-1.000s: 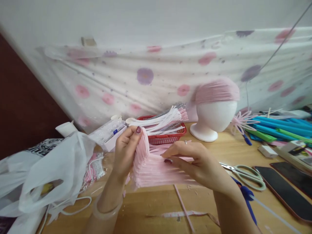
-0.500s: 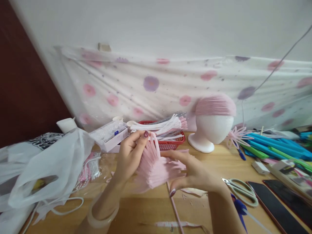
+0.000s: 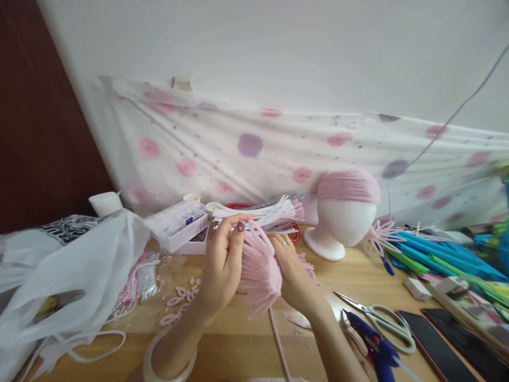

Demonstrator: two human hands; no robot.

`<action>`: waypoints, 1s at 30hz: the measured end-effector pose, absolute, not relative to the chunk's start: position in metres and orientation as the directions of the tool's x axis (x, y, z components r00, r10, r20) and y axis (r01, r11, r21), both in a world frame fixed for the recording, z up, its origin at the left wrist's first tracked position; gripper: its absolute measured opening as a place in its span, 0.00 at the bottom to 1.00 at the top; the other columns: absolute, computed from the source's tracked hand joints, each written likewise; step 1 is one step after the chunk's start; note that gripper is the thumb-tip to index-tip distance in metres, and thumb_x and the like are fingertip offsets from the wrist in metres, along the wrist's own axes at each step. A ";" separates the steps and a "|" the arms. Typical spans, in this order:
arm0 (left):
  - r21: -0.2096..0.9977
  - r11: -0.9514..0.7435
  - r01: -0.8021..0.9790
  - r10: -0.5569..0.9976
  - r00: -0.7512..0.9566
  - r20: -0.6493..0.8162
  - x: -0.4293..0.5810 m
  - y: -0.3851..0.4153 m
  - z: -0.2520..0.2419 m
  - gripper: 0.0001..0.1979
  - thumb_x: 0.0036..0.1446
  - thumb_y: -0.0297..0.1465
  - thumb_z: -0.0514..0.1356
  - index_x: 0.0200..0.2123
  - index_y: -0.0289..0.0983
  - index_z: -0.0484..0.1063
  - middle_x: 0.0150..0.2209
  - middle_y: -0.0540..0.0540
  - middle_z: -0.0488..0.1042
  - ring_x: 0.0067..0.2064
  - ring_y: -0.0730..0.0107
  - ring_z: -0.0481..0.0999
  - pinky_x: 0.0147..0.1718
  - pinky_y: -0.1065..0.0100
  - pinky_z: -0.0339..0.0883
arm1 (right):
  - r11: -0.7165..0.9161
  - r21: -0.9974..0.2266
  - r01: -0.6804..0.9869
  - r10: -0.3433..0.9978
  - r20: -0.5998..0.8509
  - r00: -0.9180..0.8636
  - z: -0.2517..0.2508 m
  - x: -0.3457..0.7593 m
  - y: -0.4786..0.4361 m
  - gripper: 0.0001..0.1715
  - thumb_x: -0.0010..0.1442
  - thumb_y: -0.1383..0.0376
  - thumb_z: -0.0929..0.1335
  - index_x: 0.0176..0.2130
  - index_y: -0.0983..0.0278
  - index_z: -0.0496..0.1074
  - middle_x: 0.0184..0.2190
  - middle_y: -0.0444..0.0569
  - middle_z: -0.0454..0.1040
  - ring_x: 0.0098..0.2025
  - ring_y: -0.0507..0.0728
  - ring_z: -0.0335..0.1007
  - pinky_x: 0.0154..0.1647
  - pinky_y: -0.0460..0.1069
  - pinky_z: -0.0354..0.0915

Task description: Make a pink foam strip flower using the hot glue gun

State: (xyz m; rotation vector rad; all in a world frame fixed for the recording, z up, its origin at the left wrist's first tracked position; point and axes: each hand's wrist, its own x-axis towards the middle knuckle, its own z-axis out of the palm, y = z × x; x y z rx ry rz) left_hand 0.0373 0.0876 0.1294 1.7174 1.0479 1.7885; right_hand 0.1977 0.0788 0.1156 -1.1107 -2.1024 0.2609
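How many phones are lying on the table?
2: one phone just right of the scissors, and a second phone beside it, farther right. Others could be hidden.

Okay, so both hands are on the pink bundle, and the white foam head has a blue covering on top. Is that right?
Not quite: the covering is pink, not blue, as the head view shows. It does top the white foam head, and both hands, left and right, are on the pink bundle.
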 end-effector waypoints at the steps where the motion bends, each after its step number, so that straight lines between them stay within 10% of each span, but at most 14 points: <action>1: 0.782 -0.598 0.177 0.770 -0.144 0.621 0.036 0.090 0.128 0.13 0.69 0.37 0.51 0.46 0.40 0.73 0.46 0.45 0.79 0.49 0.63 0.78 0.49 0.64 0.70 | 0.584 -0.534 0.612 0.799 0.511 -0.316 0.116 0.198 0.080 0.20 0.61 0.70 0.63 0.52 0.63 0.71 0.51 0.58 0.73 0.54 0.66 0.64 0.56 0.62 0.62; 6: 0.603 -0.751 0.268 0.568 -0.202 0.798 0.015 0.099 0.129 0.11 0.65 0.28 0.53 0.49 0.39 0.71 0.44 0.44 0.75 0.46 0.63 0.75 0.46 0.61 0.69 | 0.505 -0.782 0.366 0.863 0.457 -0.215 0.116 0.204 0.083 0.23 0.62 0.67 0.62 0.56 0.61 0.72 0.56 0.55 0.74 0.58 0.65 0.67 0.61 0.58 0.61; 10: 0.172 -0.862 0.476 0.294 0.194 0.936 0.006 0.091 0.139 0.21 0.54 0.21 0.58 0.51 0.39 0.69 0.47 0.41 0.73 0.49 0.56 0.72 0.50 0.54 0.65 | 0.456 -0.849 0.267 0.890 0.425 -0.166 0.119 0.204 0.084 0.23 0.61 0.67 0.62 0.54 0.62 0.75 0.50 0.52 0.79 0.58 0.64 0.69 0.62 0.59 0.61; 15: -0.002 -0.870 0.493 0.217 0.387 0.896 0.020 0.082 0.139 0.19 0.56 0.23 0.62 0.51 0.43 0.71 0.52 0.40 0.73 0.54 0.53 0.69 0.54 0.52 0.60 | 0.330 -0.916 0.228 0.932 0.277 -0.234 0.125 0.201 0.075 0.20 0.61 0.69 0.61 0.45 0.62 0.79 0.44 0.48 0.81 0.52 0.63 0.73 0.57 0.56 0.66; 23: 0.061 -0.910 0.411 0.176 0.250 0.952 0.015 0.085 0.142 0.13 0.59 0.22 0.61 0.42 0.45 0.76 0.34 0.49 0.80 0.38 0.63 0.75 0.42 0.60 0.62 | 0.279 -0.807 0.520 0.949 0.151 -0.276 0.134 0.195 0.051 0.20 0.68 0.56 0.61 0.41 0.65 0.76 0.37 0.50 0.80 0.43 0.63 0.75 0.45 0.55 0.69; 30: 0.443 -0.822 0.358 0.504 0.092 0.859 -0.002 0.104 0.140 0.05 0.61 0.25 0.61 0.35 0.39 0.76 0.33 0.48 0.78 0.37 0.67 0.75 0.38 0.68 0.67 | 0.159 -0.605 0.780 0.968 0.252 -0.001 0.137 0.224 -0.014 0.36 0.61 0.44 0.65 0.61 0.59 0.65 0.59 0.58 0.72 0.57 0.70 0.69 0.52 0.61 0.68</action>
